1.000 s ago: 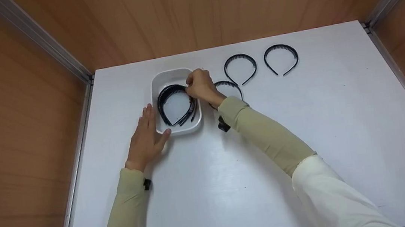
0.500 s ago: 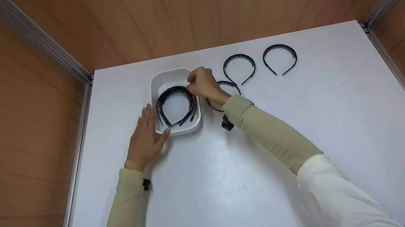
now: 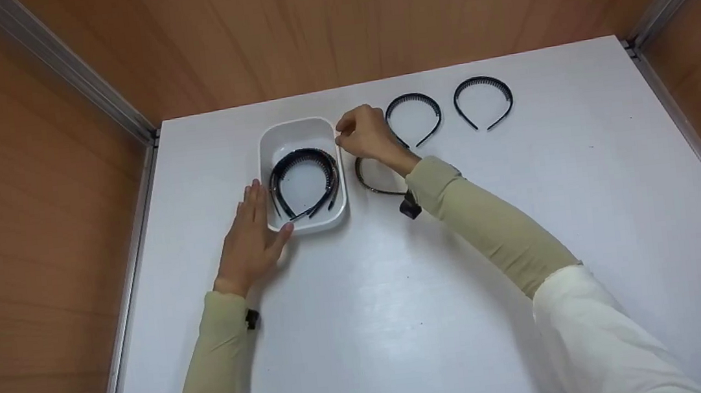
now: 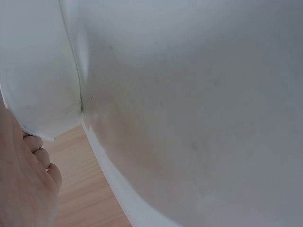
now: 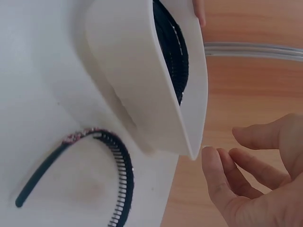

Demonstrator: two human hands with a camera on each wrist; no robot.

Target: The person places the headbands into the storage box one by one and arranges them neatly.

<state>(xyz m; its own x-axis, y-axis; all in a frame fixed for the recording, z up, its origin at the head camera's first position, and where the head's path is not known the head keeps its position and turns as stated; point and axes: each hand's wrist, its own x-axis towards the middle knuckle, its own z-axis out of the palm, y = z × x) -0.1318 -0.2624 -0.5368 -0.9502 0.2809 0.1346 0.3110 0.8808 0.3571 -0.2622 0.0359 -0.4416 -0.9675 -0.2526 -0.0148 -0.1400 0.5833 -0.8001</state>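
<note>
Pink specks (image 5: 77, 136) on one headband (image 5: 124, 172) show only from the right wrist; both hands (image 3: 243, 247) (image 3: 367, 135) unclenched.

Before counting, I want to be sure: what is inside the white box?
Inside the white box lies a pile of dark headbands; the bottom shows through their loops. They overlap, so lower ones are partly covered and I cannot tell how many.
</note>
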